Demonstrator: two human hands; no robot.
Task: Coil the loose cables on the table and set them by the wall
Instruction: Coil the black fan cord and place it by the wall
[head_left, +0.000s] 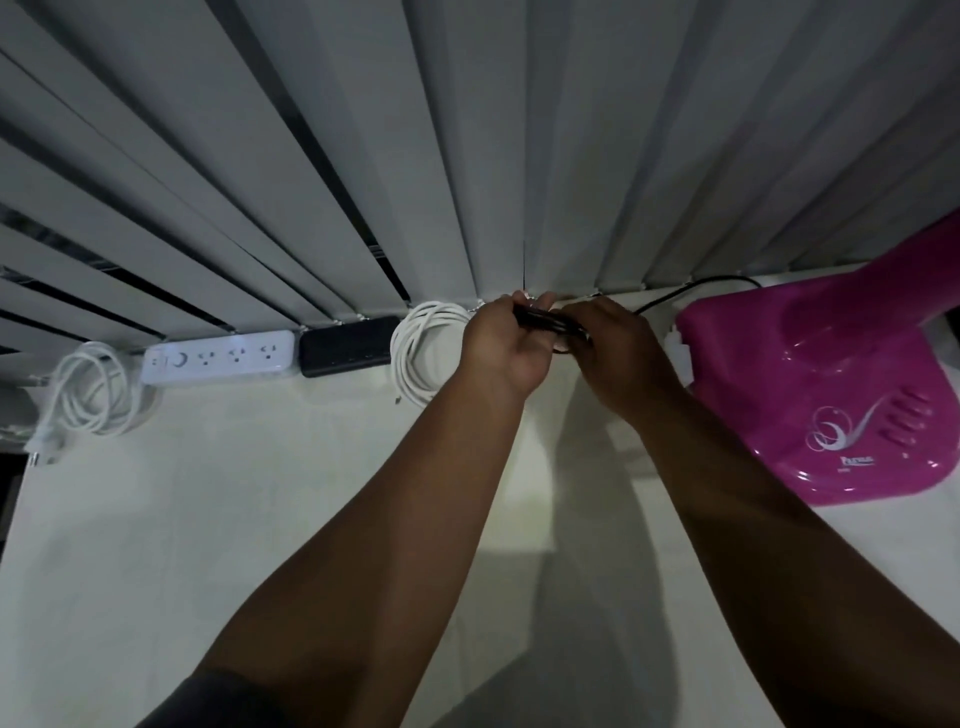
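Observation:
Both my hands are stretched out to the far edge of the white table (260, 493), right at the foot of the vertical blinds. My left hand (506, 343) and my right hand (615, 353) together grip a bunch of black cable (540, 319) held between them. A loose length of that black cable (722, 283) runs off to the right along the wall behind the pink base. Just left of my left hand lies a coiled white cable (421, 353). Another white cable coil (88, 389) with its plug lies at the far left.
A white power strip (218, 356) and a black power strip (348, 345) lie side by side against the blinds (363, 156). A pink fan base (841, 389) fills the right side of the table, close to my right forearm.

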